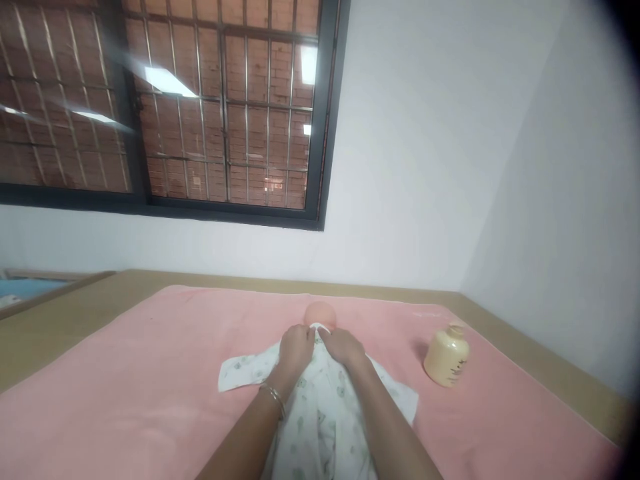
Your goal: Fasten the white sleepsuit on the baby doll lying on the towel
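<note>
A white baby garment [320, 413] with a small green print lies spread on a pink cloth [150, 373], its sleeves out to both sides. Above its collar shows the smooth, bald, pinkish head of what looks like a baby doll [321, 311]; its body is hidden under the garment. At the left side of the collar, my left hand [297, 345] is closed on the fabric, a silver bangle on the wrist. My right hand [345, 345] pinches the collar's right side, close to the left one. Both sets of fingertips sit just below the head.
A cream-coloured jar [447, 357] with dark lettering stands on the pink cloth to the right. Tan edging [400, 291] borders the surface, with a white wall [400, 167] behind. A barred, dark-framed window [225, 212] is at upper left. Something blue [27, 288] shows at far left.
</note>
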`<control>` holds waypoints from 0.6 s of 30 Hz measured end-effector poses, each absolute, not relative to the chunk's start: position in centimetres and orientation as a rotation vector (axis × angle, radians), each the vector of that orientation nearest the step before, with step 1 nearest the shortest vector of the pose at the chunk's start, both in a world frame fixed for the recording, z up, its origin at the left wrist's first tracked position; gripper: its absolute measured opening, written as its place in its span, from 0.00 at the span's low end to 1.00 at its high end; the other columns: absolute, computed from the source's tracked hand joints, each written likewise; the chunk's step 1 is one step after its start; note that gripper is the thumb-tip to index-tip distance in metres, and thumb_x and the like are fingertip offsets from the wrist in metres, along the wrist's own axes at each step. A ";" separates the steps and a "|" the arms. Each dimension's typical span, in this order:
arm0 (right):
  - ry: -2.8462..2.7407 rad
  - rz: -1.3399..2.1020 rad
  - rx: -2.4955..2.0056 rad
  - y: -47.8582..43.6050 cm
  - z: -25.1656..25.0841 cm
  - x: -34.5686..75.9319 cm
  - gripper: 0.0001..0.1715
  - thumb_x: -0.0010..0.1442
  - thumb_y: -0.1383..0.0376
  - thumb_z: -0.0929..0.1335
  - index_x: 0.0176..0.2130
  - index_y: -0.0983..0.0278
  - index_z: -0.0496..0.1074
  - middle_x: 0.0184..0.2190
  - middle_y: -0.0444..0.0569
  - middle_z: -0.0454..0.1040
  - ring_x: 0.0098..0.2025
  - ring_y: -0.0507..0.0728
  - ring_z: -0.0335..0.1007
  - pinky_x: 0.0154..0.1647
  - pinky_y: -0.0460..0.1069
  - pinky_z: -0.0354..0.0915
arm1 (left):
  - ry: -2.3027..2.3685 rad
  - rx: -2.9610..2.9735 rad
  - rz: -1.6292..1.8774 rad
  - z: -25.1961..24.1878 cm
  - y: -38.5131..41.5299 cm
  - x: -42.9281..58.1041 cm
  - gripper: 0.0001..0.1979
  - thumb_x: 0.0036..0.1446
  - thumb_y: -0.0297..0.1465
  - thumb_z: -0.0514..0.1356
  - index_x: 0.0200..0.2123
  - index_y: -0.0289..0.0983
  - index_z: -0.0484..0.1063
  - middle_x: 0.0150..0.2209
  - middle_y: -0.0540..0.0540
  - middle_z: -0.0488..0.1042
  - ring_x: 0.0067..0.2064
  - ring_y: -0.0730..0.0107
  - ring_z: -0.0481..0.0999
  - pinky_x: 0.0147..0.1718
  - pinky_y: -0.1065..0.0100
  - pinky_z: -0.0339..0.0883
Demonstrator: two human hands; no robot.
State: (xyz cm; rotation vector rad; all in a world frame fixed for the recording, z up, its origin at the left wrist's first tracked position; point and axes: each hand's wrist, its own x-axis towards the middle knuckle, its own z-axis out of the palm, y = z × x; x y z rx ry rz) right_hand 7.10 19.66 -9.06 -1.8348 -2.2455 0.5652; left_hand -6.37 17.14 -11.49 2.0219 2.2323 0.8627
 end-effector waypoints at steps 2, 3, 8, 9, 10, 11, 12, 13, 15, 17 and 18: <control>-2.238 0.620 -1.822 19.7 -9.2 7.2 0.43 0.60 0.42 0.46 0.48 0.65 0.70 0.48 0.58 0.70 0.49 0.64 0.66 0.47 0.57 0.59 | 2.244 2.028 0.889 -11.6 17.1 -6.3 0.22 0.61 0.36 0.43 0.29 0.35 0.74 0.34 0.41 0.75 0.37 0.65 0.72 0.34 0.68 0.57; -2.234 0.580 -1.833 19.5 -9.1 7.0 0.42 0.60 0.43 0.46 0.47 0.65 0.71 0.47 0.58 0.71 0.49 0.64 0.66 0.48 0.58 0.58 | 2.261 1.998 0.878 -11.6 17.1 -6.4 0.22 0.61 0.37 0.44 0.30 0.36 0.74 0.34 0.41 0.75 0.37 0.65 0.72 0.34 0.68 0.57; -2.272 0.163 -1.794 18.1 -8.7 5.4 0.36 0.62 0.48 0.50 0.40 0.66 0.74 0.40 0.61 0.74 0.46 0.66 0.67 0.52 0.62 0.50 | 2.250 1.889 0.756 -12.1 17.6 -7.4 0.21 0.60 0.40 0.44 0.33 0.36 0.74 0.36 0.41 0.75 0.37 0.63 0.72 0.32 0.68 0.57; -2.275 0.159 -1.793 18.2 -8.8 5.4 0.36 0.62 0.48 0.50 0.40 0.67 0.74 0.40 0.61 0.74 0.46 0.66 0.67 0.52 0.61 0.50 | 2.235 1.901 0.757 -12.1 17.6 -7.4 0.21 0.60 0.40 0.44 0.32 0.36 0.74 0.36 0.41 0.76 0.37 0.63 0.72 0.32 0.68 0.57; -2.274 0.201 -1.806 18.4 -8.9 5.6 0.37 0.62 0.47 0.49 0.41 0.67 0.73 0.41 0.61 0.73 0.47 0.66 0.67 0.51 0.60 0.52 | 2.230 1.917 0.772 -12.1 17.6 -7.3 0.21 0.60 0.40 0.45 0.32 0.36 0.73 0.36 0.41 0.76 0.37 0.64 0.72 0.32 0.68 0.57; -2.271 0.285 -1.822 18.8 -9.0 6.0 0.38 0.62 0.46 0.49 0.43 0.67 0.73 0.43 0.61 0.73 0.47 0.66 0.67 0.50 0.59 0.54 | 2.235 1.936 0.795 -12.0 17.5 -7.1 0.20 0.60 0.40 0.45 0.31 0.36 0.73 0.35 0.42 0.75 0.37 0.64 0.72 0.33 0.68 0.57; -2.268 0.392 -1.828 19.2 -9.1 6.4 0.39 0.61 0.45 0.48 0.45 0.66 0.72 0.44 0.60 0.72 0.48 0.65 0.67 0.48 0.58 0.56 | 2.245 1.959 0.823 -11.9 17.4 -6.9 0.20 0.60 0.39 0.45 0.31 0.36 0.73 0.34 0.42 0.75 0.37 0.64 0.72 0.34 0.68 0.57; -2.268 0.499 -1.823 19.5 -9.2 6.8 0.40 0.60 0.43 0.48 0.46 0.66 0.71 0.46 0.59 0.72 0.48 0.64 0.67 0.47 0.56 0.58 | 2.258 1.982 0.850 -11.8 17.3 -6.6 0.19 0.60 0.38 0.46 0.30 0.36 0.73 0.34 0.43 0.75 0.38 0.65 0.72 0.35 0.68 0.57; -2.267 0.607 -1.817 19.8 -9.2 7.2 0.42 0.59 0.42 0.47 0.47 0.65 0.71 0.47 0.58 0.71 0.48 0.64 0.67 0.45 0.55 0.60 | 2.275 2.006 0.883 -11.6 17.1 -6.3 0.18 0.61 0.37 0.46 0.31 0.36 0.73 0.35 0.43 0.75 0.39 0.65 0.72 0.37 0.69 0.57; -2.269 0.499 -1.832 19.3 -9.0 6.9 0.41 0.60 0.44 0.48 0.45 0.66 0.72 0.45 0.58 0.72 0.47 0.65 0.67 0.45 0.56 0.59 | 2.294 1.954 0.853 -11.6 17.1 -6.3 0.18 0.60 0.38 0.47 0.33 0.35 0.73 0.37 0.42 0.75 0.40 0.64 0.72 0.37 0.69 0.58; -2.269 0.395 -1.832 18.9 -8.9 6.5 0.39 0.61 0.45 0.48 0.44 0.66 0.72 0.44 0.59 0.72 0.47 0.66 0.67 0.46 0.57 0.58 | 2.303 1.913 0.821 -11.6 17.1 -6.4 0.19 0.60 0.38 0.47 0.34 0.35 0.73 0.38 0.40 0.75 0.40 0.64 0.72 0.36 0.68 0.58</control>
